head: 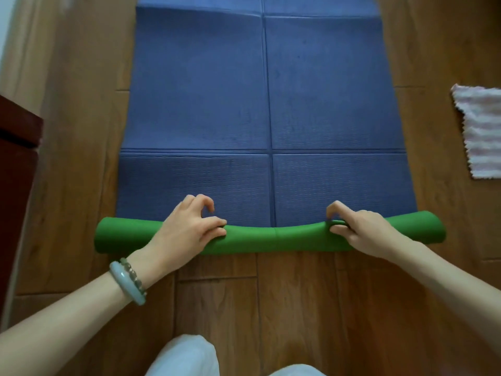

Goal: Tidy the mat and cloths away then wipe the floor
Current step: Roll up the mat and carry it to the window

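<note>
Under both hands [189, 229] [360, 229], the mat's [265, 104] near end lies rolled.

Off at the left edge, a dark red-brown cabinet [16, 169] is seen standing on the boards, its corner jutting into view. A pale wall strip [6, 28] is glimpsed above it, up in the top-left corner.
</note>
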`<state>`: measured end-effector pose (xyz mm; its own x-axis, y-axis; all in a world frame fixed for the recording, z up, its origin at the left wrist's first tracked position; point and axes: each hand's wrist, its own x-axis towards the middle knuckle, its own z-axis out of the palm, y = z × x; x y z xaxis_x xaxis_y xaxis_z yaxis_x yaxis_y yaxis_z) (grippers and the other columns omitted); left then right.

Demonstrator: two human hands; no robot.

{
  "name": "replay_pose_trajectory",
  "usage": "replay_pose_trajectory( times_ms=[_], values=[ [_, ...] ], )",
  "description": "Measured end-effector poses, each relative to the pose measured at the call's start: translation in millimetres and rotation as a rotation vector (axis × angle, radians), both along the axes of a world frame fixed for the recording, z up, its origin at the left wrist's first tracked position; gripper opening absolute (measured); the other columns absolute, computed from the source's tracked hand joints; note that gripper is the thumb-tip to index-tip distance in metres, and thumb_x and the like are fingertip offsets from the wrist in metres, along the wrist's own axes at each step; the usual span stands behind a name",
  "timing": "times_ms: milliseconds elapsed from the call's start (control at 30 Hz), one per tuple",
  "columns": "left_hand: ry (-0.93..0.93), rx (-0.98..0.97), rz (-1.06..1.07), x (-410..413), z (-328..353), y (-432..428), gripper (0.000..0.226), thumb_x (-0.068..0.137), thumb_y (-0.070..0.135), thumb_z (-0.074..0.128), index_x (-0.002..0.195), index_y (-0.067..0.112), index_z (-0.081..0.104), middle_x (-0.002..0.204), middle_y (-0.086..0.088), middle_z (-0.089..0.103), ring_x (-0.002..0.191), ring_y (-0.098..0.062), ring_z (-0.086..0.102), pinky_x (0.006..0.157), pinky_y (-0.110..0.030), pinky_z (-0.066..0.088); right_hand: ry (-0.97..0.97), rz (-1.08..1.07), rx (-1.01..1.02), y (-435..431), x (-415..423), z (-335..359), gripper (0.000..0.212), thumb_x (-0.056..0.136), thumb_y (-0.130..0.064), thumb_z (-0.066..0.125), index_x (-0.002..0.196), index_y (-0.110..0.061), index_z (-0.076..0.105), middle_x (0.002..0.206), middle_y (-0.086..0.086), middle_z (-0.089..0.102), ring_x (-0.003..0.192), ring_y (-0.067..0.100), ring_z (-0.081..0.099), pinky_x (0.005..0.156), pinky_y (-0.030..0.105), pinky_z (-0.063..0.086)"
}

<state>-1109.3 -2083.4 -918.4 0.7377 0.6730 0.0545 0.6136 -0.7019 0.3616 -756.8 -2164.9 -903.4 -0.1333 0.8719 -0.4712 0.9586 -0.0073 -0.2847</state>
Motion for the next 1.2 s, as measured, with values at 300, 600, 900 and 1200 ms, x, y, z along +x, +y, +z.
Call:
replay_pose_trajectory(
  times_ms=[300,600,900,1200],
  values=[
    [0.110,0.349,-0.115,0.8,-3.5,-20.6,0.052,0.096,0.050,0.043,0.089,0.008,0.072,0.086,-0.009,0.069,0.072,-0.025,0.066,0.062,-0.034,0.055,-0.015,-0.147,0.161,12.4,-4.7,-12.6,0.019,0.067,-0.015,0.081,0.081,-0.019,0.068,0.089,-0.002,0.045,0.088,0.029,0.049,0.077,0.037,0.030],
    [0.078,0.009,-0.021,13.7,-1.7,37.5,0.044,0.085,0.059,0.036,0.082,0.024,0.062,0.069,0.007,0.067,0.062,-0.020,0.066,0.047,-0.028,0.044,0.111,-0.045,0.485,-8.2,-17.7,-7.0,0.037,0.086,-0.016,0.042,0.110,-0.006,0.068,0.092,0.005,0.067,0.087,0.023,0.057,0.081,0.034,0.041],
    [0.073,0.109,-0.076,18.9,-8.9,32.0,0.036,0.098,0.044,0.034,0.095,0.018,0.058,0.092,-0.002,0.062,0.073,-0.026,0.061,0.062,-0.037,0.046,0.019,0.109,0.361,8.0,-7.1,-11.9,0.046,0.083,-0.053,0.050,0.113,-0.023,0.067,0.094,-0.003,0.068,0.083,0.022,0.063,0.074,0.033,0.047],
    [0.300,0.392,-0.098,26.7,-23.7,19.2,0.071,0.083,0.063,0.040,0.105,-0.002,0.059,0.094,-0.016,0.062,0.082,-0.032,0.054,0.076,-0.041,0.038,-0.101,0.065,0.401,17.1,-16.9,-6.4,0.046,0.087,-0.049,0.042,0.116,-0.021,0.065,0.105,0.008,0.061,0.095,0.029,0.054,0.083,0.041,0.039]
  ],
)
